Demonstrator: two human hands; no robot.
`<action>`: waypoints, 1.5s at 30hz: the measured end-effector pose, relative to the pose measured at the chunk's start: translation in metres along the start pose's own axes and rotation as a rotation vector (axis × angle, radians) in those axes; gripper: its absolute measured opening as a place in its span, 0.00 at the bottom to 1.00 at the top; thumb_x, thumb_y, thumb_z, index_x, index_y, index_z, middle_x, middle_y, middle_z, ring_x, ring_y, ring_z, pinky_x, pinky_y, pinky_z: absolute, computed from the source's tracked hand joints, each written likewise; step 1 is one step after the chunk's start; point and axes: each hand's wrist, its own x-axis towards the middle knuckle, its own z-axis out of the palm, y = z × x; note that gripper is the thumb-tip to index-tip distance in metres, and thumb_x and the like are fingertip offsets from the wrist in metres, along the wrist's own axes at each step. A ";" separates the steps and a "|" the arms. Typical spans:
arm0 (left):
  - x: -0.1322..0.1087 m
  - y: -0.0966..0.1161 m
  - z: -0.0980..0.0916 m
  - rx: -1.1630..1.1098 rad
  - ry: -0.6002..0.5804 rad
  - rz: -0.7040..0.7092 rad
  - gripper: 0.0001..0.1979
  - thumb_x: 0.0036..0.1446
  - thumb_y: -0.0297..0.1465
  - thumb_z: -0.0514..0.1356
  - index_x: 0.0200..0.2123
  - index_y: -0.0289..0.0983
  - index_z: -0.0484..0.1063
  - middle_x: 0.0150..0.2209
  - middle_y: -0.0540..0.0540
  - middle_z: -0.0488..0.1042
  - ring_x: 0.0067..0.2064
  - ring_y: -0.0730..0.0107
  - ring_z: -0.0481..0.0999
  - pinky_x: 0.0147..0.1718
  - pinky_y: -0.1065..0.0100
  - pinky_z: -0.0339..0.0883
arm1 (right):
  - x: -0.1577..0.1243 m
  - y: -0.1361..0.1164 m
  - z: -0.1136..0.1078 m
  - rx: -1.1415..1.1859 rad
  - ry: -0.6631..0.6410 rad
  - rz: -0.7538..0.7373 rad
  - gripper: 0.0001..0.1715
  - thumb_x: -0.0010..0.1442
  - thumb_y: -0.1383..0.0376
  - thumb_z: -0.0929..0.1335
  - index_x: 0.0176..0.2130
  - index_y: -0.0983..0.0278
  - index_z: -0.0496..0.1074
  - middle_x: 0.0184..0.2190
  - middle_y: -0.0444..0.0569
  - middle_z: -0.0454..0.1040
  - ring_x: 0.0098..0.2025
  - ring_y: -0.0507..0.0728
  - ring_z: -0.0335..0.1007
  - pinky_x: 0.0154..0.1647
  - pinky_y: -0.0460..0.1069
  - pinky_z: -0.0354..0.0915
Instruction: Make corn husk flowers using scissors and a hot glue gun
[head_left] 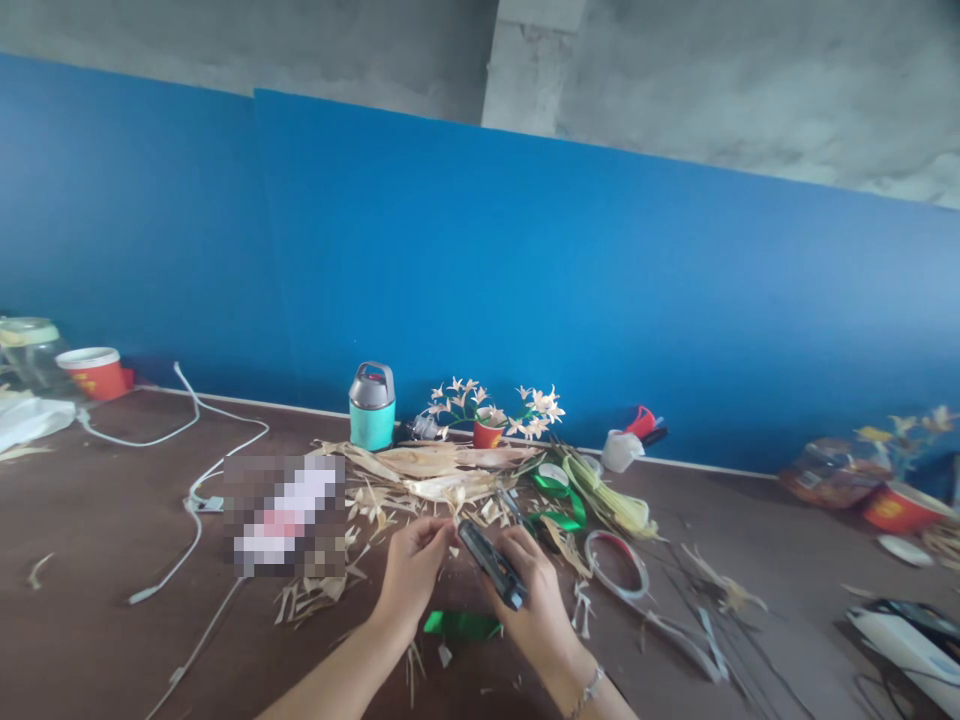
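Note:
Near the middle of the table, my left hand (412,565) is closed in a pinch. A small pale husk flower (456,498) shows just above its fingertips, apparently held by them. My right hand (534,590) is wrapped round a black hand tool (491,562) that looks like a glue gun, its front end close to my left fingertips. Its grip is hidden by the hand. Dried corn husks (442,462) lie in a pile beyond both hands. Beneath the hands is a piece of green ribbon (461,625).
Behind the husks stand a teal lidded flask (372,410) and a red cup (487,432) with husk flowers. To the right lie a green ribbon roll (553,482), a stalk bundle (611,495) and a coiled clear strip (616,565). White cables (199,500) run left; a blue partition (465,270) rises behind.

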 end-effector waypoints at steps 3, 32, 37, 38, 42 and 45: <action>-0.001 0.001 0.000 0.003 0.005 0.004 0.18 0.44 0.45 0.61 0.24 0.33 0.75 0.17 0.50 0.71 0.20 0.70 0.69 0.19 0.73 0.59 | 0.000 0.000 0.000 0.002 -0.001 -0.005 0.09 0.47 0.76 0.63 0.27 0.63 0.63 0.28 0.46 0.63 0.28 0.54 0.63 0.29 0.46 0.61; -0.004 0.005 0.002 -0.032 -0.007 -0.025 0.18 0.44 0.45 0.61 0.25 0.33 0.75 0.16 0.50 0.71 0.18 0.71 0.68 0.19 0.72 0.59 | 0.000 0.000 -0.002 0.003 0.004 -0.026 0.09 0.47 0.76 0.63 0.28 0.63 0.65 0.29 0.47 0.65 0.29 0.54 0.65 0.30 0.46 0.63; -0.003 0.003 0.002 -0.031 -0.006 -0.022 0.19 0.43 0.45 0.61 0.25 0.33 0.75 0.17 0.50 0.71 0.19 0.71 0.68 0.19 0.73 0.59 | -0.001 0.000 -0.003 -0.001 0.011 -0.037 0.09 0.46 0.76 0.63 0.27 0.63 0.65 0.29 0.47 0.65 0.28 0.54 0.64 0.29 0.45 0.62; -0.002 0.002 0.002 -0.028 -0.009 -0.022 0.19 0.43 0.46 0.61 0.25 0.33 0.75 0.17 0.50 0.71 0.19 0.71 0.68 0.19 0.73 0.59 | -0.001 0.000 -0.003 -0.002 0.015 -0.039 0.09 0.46 0.76 0.63 0.27 0.63 0.66 0.29 0.47 0.65 0.28 0.53 0.64 0.29 0.45 0.62; 0.000 -0.001 0.001 -0.023 -0.019 -0.029 0.21 0.42 0.47 0.61 0.25 0.33 0.75 0.16 0.50 0.71 0.19 0.70 0.69 0.19 0.72 0.59 | 0.000 -0.001 -0.003 0.006 0.009 -0.034 0.09 0.46 0.76 0.62 0.27 0.63 0.65 0.29 0.47 0.65 0.28 0.53 0.64 0.28 0.45 0.62; 0.000 -0.001 0.001 -0.025 -0.017 -0.031 0.20 0.42 0.47 0.61 0.25 0.34 0.75 0.16 0.50 0.71 0.18 0.70 0.69 0.19 0.72 0.59 | 0.000 -0.001 -0.003 0.017 -0.002 -0.026 0.09 0.46 0.76 0.62 0.27 0.63 0.64 0.29 0.47 0.64 0.28 0.54 0.64 0.29 0.46 0.62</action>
